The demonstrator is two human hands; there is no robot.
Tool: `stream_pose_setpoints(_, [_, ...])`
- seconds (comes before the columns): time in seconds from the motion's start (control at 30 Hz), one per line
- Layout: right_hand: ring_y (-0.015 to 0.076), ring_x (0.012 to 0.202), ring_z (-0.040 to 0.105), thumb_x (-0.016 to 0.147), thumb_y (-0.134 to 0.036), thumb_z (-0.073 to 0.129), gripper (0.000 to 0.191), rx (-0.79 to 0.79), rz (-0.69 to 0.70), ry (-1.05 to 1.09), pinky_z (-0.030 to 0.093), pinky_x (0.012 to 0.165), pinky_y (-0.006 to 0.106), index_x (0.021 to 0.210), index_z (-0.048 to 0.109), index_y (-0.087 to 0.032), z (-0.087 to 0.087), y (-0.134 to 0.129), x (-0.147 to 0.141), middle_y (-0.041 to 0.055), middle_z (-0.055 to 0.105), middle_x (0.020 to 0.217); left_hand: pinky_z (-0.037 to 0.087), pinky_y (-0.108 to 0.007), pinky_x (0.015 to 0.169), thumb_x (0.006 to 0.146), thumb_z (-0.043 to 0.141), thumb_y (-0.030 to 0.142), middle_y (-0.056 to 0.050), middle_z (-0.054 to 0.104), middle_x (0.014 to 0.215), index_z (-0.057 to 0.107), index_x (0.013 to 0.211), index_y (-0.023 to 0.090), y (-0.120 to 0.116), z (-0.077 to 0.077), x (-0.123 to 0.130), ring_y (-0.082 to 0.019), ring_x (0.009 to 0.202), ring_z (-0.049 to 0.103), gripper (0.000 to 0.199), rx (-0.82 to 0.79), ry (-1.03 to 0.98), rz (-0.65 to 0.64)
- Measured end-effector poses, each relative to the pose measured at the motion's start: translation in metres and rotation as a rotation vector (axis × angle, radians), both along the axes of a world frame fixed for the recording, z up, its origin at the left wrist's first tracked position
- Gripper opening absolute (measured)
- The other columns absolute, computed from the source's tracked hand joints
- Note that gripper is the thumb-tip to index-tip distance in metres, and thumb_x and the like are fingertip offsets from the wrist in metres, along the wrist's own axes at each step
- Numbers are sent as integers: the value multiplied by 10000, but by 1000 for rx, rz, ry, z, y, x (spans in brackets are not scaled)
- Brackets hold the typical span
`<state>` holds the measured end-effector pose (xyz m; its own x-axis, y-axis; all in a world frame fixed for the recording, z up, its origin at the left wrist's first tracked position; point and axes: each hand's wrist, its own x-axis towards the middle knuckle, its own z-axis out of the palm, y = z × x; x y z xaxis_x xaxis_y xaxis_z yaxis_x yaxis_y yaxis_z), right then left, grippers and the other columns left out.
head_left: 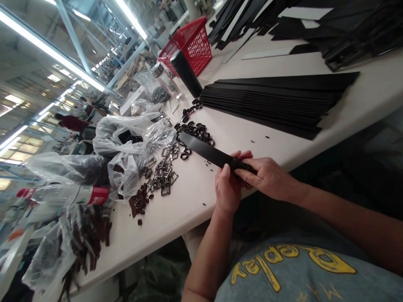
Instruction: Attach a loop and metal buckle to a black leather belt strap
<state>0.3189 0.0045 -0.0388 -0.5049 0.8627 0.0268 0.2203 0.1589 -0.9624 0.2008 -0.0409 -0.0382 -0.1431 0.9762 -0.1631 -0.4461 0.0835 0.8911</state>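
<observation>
My left hand [227, 189] grips a black belt strap [204, 150], the thumb lying on top of it. On the same strap, closer to my body, my right hand [268, 177] is closed around its near end, where a dark part sits partly hidden by the fingers. The strap's free end points away over the table toward a pile of black loops [197, 132]. Beside those loops lie many metal buckles [162, 174] and a heap of small brown pieces [142, 200]. To the right, a fanned stack of black straps [269, 105] rests on the table.
A red basket [194, 45], a dark cylinder [186, 74] and a glass jar [168, 81] stand at the back. Plastic bags [118, 136] and a bottle [64, 194] lie left, near brown straps [88, 238]. Dark strips [299, 28] cover the far right. The table edge [178, 229] runs before me.
</observation>
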Motion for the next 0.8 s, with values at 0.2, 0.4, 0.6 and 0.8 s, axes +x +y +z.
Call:
stream_pose_setpoints(0.2, [164, 535, 605, 808, -569, 621, 376, -290, 94, 210, 526, 509, 278, 703, 568, -212, 3, 5, 5, 10, 615, 597, 475, -265, 537, 754, 684, 476, -136, 650, 1336, 616, 1286, 238, -3, -1, -3, -296, 996, 672, 586, 0, -15, -75])
stream_pose_setpoints(0.4, [147, 557, 599, 788, -614, 651, 434, -339, 181, 276, 523, 515, 257, 719, 602, -188, -2, 10, 9, 9, 621, 604, 504, -292, 583, 817, 647, 508, -118, 670, 1306, 618, 1275, 249, -3, -9, 3, -217, 792, 679, 527, -3, 86, 18])
stream_pose_setpoints(0.6, [157, 548, 629, 791, -552, 654, 364, -350, 162, 217, 563, 520, 281, 749, 581, -199, 1, 8, 8, 3, 634, 658, 450, -238, 480, 815, 650, 487, -115, 694, 1265, 617, 1268, 242, -2, -9, 2, -244, 877, 690, 516, 31, 40, 42])
stream_pose_setpoints(0.8, [176, 487, 638, 883, -410, 539, 239, -103, 130, -11, 489, 481, 264, 764, 593, -210, 4, 7, -1, 18, 670, 592, 517, -290, 549, 760, 722, 564, -101, 722, 1198, 608, 1207, 243, 2, -5, 4, -201, 757, 679, 562, -53, 10, 145])
